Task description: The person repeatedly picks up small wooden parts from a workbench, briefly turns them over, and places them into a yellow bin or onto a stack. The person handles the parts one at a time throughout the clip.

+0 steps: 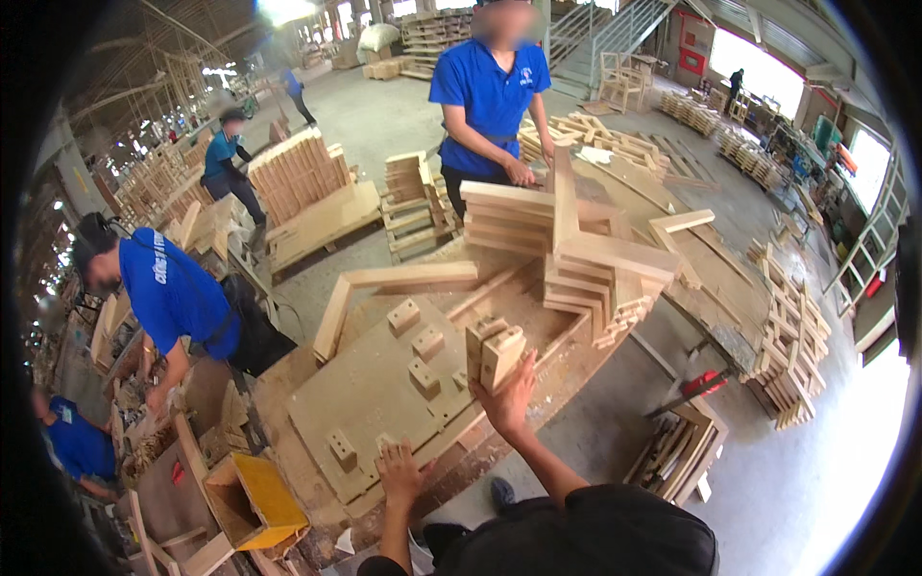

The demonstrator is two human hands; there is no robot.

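Observation:
My left hand (401, 472) lies with fingers spread on the near edge of a flat wooden board (360, 403). At the board's right end, my right hand (509, 398) has its thumb and fingers around the lower part of a light wooden block piece (499, 350) that stands upright. Several small wooden blocks with holes (424, 376) are fixed on the board; one more block (341, 447) sits close to my left hand. Beyond the board, an angled wooden frame piece (384, 278) rests on the bench.
A tall stack of angled wooden pieces (605, 259) stands at the bench's right end. Across from me is a co-worker in a blue shirt (492, 91); another co-worker (182, 288) bends at the left. A yellow-sided box (274, 499) stands lower left. More wooden pieces (682, 446) are stacked below right.

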